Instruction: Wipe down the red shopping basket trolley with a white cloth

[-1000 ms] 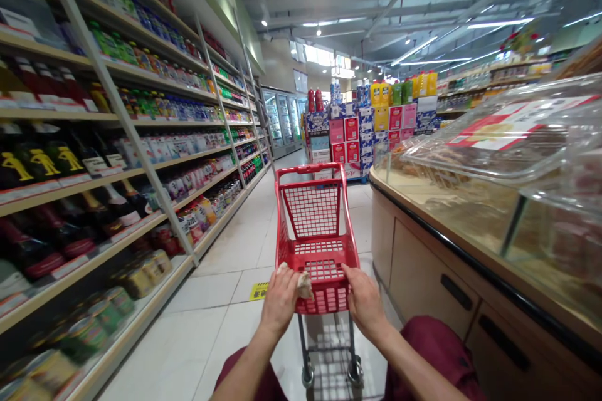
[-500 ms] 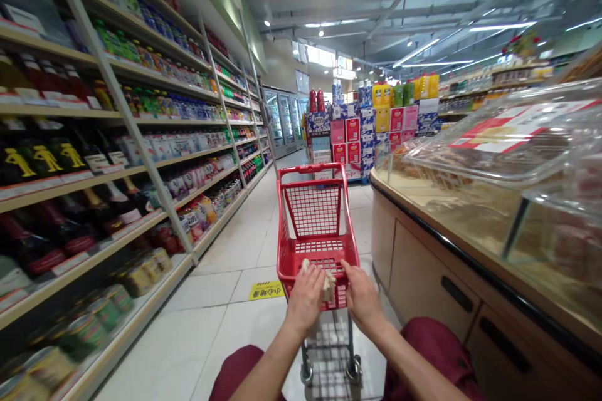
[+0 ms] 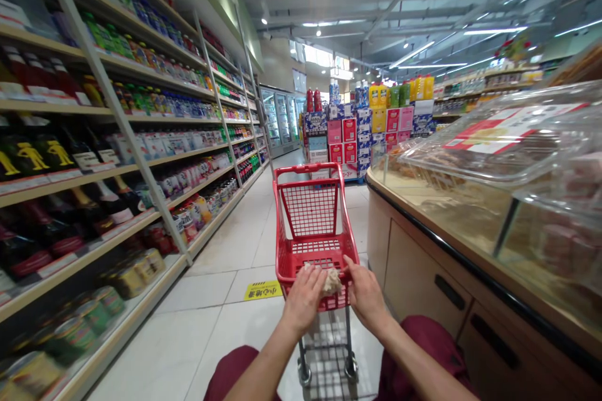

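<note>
A small red shopping cart [image 3: 310,244] with a mesh basket stands in front of my knees. My left hand [image 3: 305,293] lies over a crumpled off-white cloth [image 3: 332,282], pressing it onto the near rim of the basket. Part of the cloth bulges out to the right of my fingers. With curled fingers my right hand [image 3: 367,291] grips the basket's near right corner; its thumb points up over the rim. The fingers on the outer side are partly hidden. No goods show inside the basket.
Tall shelves [image 3: 174,156] of bottles and cans line the left. On the right, a rounded wooden counter [image 3: 423,263] holds clear plastic covers [image 3: 470,156]. Stacked drink boxes [image 3: 342,144] stand ahead. A yellow floor sign [image 3: 262,290] lies left of the cart.
The cloth under my left hand now shows more, spread to the right of the fingers. My right hand stays at the rim corner. The view has shifted slightly.
</note>
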A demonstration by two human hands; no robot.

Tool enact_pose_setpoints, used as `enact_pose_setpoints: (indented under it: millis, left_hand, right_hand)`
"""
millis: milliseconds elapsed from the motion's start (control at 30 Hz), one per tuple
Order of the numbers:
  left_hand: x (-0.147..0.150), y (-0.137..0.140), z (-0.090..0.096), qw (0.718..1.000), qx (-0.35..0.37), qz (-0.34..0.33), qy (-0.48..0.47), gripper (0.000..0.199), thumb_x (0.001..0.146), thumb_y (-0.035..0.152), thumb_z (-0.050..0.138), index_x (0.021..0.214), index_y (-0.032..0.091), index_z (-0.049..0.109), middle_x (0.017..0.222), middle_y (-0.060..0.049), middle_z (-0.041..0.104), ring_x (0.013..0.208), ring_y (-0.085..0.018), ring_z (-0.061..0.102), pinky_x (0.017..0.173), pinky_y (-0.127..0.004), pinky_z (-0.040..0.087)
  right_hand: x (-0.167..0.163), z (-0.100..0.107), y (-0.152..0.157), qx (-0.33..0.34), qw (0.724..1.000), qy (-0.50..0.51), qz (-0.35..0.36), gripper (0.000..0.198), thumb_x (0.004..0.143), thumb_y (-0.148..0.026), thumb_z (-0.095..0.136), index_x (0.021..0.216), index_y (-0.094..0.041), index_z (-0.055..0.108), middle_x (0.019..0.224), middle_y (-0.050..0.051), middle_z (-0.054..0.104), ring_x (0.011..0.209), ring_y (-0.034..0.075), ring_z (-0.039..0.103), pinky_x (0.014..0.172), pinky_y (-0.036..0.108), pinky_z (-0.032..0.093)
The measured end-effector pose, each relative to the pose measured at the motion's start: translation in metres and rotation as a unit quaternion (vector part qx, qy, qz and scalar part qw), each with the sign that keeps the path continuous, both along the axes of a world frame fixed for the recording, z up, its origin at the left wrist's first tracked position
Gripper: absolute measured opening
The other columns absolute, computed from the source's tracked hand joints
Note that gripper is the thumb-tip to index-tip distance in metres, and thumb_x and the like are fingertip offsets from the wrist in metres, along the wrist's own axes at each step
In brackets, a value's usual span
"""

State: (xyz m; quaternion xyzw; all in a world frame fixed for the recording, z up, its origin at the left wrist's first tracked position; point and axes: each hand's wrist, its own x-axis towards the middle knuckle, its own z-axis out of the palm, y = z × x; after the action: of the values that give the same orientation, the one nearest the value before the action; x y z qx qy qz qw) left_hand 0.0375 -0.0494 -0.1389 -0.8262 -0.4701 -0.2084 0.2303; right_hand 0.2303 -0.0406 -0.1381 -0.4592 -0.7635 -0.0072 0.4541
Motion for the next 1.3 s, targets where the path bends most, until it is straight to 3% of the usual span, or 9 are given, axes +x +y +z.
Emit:
enact_pose_setpoints:
  millis: [167,367,533,667,767,900,1033,1167,1300]
  left_hand:
    - [-0.031,-0.002,0.005,0.999,-0.016,0.036,-0.024,0.037,0.081,0.012,0.035,0.114,0.019,0.050,0.110,-0.007,0.060,0.107,-0.021,0.051,0.097,-0.048,0.033]
    - [-0.007,0.004,-0.001,0.999,-0.026,-0.025,-0.003,0.042,0.078,0.009,0.038,0.118,0.019,0.045,0.113,-0.007,0.058,0.107,-0.016,0.050,0.096,-0.038,0.037]
    - [-0.048,-0.005,0.013,1.000,-0.024,-0.008,-0.003,0.039,0.081,0.010,0.035,0.117,0.022,0.047,0.110,-0.006,0.060,0.106,-0.016,0.051,0.102,-0.045,0.024]
    - [-0.059,-0.010,0.024,0.998,-0.057,0.013,-0.028,0.032,0.080,0.011,0.036,0.105,0.021,0.053,0.094,-0.003,0.063,0.093,-0.014,0.055,0.101,-0.045,0.025]
    - [-0.044,-0.010,0.027,0.995,-0.077,0.024,-0.054,0.028,0.079,0.011,0.038,0.098,0.021,0.056,0.086,-0.001,0.063,0.084,-0.013,0.056,0.097,-0.043,0.030]
    - [-0.013,-0.012,0.029,0.993,-0.068,0.034,-0.093,0.025,0.077,0.010,0.040,0.090,0.021,0.058,0.080,-0.002,0.062,0.080,-0.014,0.055,0.093,-0.042,0.033]
    - [0.030,-0.011,0.024,0.993,-0.056,0.021,-0.100,0.021,0.076,0.011,0.043,0.082,0.023,0.059,0.071,0.001,0.060,0.076,-0.013,0.053,0.094,-0.040,0.031]
    - [0.074,-0.006,0.014,0.996,-0.034,-0.026,-0.074,0.016,0.078,0.018,0.046,0.088,0.022,0.057,0.072,0.001,0.060,0.074,-0.013,0.053,0.096,-0.040,0.026]
    - [0.087,-0.002,0.013,0.993,-0.001,-0.113,-0.044,0.019,0.082,0.022,0.042,0.094,0.024,0.056,0.080,0.002,0.062,0.080,-0.012,0.054,0.101,-0.039,0.019]
  right_hand:
    - [0.001,-0.001,-0.001,0.010,1.000,0.001,-0.006,0.064,0.065,-0.001,0.034,0.127,-0.019,0.035,0.096,0.006,0.059,0.092,0.019,0.052,0.081,0.038,0.042]
    - [0.005,-0.002,0.001,0.011,1.000,-0.002,-0.004,0.064,0.066,-0.001,0.034,0.127,-0.019,0.034,0.094,0.005,0.059,0.090,0.019,0.052,0.081,0.038,0.042]
    - [0.012,0.001,0.001,0.002,1.000,0.003,-0.015,0.062,0.068,-0.002,0.034,0.127,-0.020,0.034,0.094,0.005,0.061,0.090,0.018,0.054,0.082,0.039,0.042]
    - [0.003,-0.002,-0.002,-0.021,0.999,-0.031,-0.008,0.049,0.075,-0.011,0.038,0.124,-0.016,0.041,0.104,0.009,0.060,0.101,0.021,0.051,0.087,0.039,0.042]
    - [0.004,-0.006,-0.002,-0.030,0.996,-0.090,0.002,0.042,0.080,-0.023,0.042,0.121,-0.014,0.046,0.122,0.011,0.050,0.120,0.024,0.037,0.095,0.041,0.036]
    - [0.029,-0.007,0.007,-0.072,0.987,-0.146,0.000,0.049,0.084,-0.033,0.039,0.129,-0.016,0.036,0.135,0.009,0.036,0.128,0.022,0.021,0.101,0.046,0.026]
    - [0.070,-0.003,0.026,-0.137,0.975,-0.174,-0.028,0.048,0.087,-0.039,0.030,0.131,-0.020,0.033,0.136,0.007,0.034,0.129,0.021,0.019,0.102,0.051,0.018]
    - [0.106,0.002,0.051,-0.168,0.966,-0.178,-0.078,0.046,0.087,-0.038,0.028,0.130,-0.022,0.034,0.137,0.006,0.033,0.129,0.021,0.020,0.100,0.054,0.016]
    - [0.114,0.014,0.061,-0.197,0.954,-0.177,-0.138,0.043,0.085,-0.030,0.033,0.124,-0.018,0.043,0.133,0.009,0.038,0.127,0.025,0.024,0.098,0.055,0.017]
